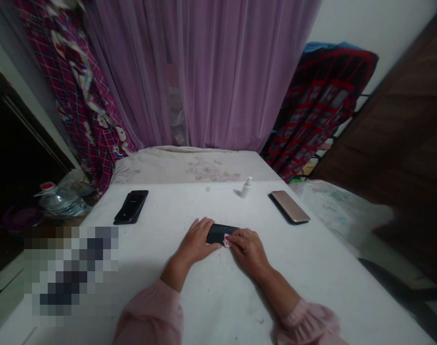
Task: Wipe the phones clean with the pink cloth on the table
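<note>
A dark phone [217,233] lies sideways on the white table, between my two hands. My left hand [199,239] grips its left end, thumb along the near edge and fingers over the far edge. In my right hand [247,248] a small pink cloth [227,240] is pinched between the fingertips and pressed on the phone's surface, toward its right part. My right fingers hide the phone's right end.
A white spray bottle [246,187] stands beyond my hands. Black phones [132,206] lie stacked at left, and a gold phone [289,206] rests on a dark one at right. A pixelated patch covers the table's left front. Purple curtains [218,72] hang behind.
</note>
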`<state>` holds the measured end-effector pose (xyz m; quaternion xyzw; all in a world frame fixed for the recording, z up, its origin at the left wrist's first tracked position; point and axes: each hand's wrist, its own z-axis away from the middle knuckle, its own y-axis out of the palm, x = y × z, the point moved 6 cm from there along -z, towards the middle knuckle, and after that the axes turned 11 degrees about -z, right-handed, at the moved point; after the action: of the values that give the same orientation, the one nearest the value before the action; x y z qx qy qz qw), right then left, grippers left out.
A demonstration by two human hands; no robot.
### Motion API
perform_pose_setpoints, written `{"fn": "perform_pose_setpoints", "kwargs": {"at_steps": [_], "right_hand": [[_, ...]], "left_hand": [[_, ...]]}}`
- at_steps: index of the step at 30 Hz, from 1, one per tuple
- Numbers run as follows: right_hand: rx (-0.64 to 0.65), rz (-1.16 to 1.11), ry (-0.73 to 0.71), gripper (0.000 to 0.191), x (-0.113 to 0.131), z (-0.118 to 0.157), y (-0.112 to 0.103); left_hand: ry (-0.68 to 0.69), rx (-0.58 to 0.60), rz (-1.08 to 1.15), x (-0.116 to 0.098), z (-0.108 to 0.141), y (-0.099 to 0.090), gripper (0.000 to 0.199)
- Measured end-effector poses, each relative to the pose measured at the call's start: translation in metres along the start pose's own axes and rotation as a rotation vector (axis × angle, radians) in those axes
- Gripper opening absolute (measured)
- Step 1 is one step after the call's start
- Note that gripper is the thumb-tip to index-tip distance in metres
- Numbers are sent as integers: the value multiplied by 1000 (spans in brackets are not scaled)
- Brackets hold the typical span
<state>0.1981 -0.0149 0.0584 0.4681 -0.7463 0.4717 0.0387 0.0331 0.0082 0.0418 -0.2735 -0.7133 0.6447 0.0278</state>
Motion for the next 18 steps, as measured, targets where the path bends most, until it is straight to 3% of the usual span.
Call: {"fn": "perform_pose_setpoints", "kwargs": {"at_steps": [6, 18], "right_hand": [[13, 19, 27, 14, -7, 11, -12], [24, 102, 199, 14, -30, -30, 12]], "left_hand": [[7, -19, 8, 0, 0, -1, 61], [-4, 20, -2, 1, 0, 1, 62]]}}
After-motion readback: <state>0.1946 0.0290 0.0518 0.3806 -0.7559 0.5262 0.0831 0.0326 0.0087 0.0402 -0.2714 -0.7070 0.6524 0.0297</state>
